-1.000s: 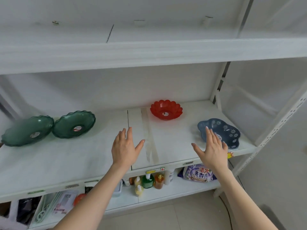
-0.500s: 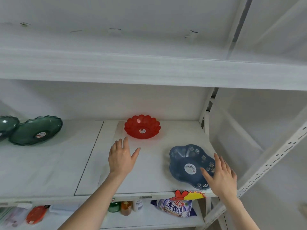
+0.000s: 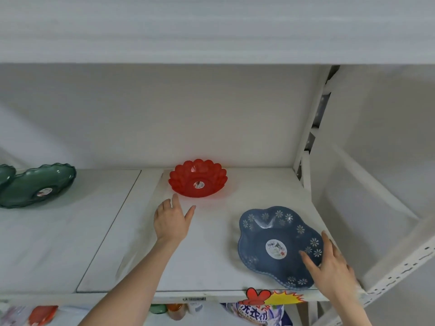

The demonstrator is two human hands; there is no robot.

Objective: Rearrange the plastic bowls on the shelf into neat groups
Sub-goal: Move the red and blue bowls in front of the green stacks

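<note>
A red petal-rimmed bowl sits at the back of the white shelf. My left hand hovers just in front of it, fingers apart and holding nothing. A blue flower-patterned bowl lies at the shelf's front right corner. My right hand rests over its right rim, with the thumb inside the bowl and fingers spread, no closed grip. Two dark green wavy bowls sit at the far left: one in full view, the other cut off by the frame edge.
Another shelf board runs close overhead. A white upright post and a slotted diagonal rail bound the right side. Below the shelf are bottles, a detergent bag and a red item.
The view has shifted right and closer. My left hand has moved toward the red bowl. My right hand has moved onto the blue bowl's right rim.
</note>
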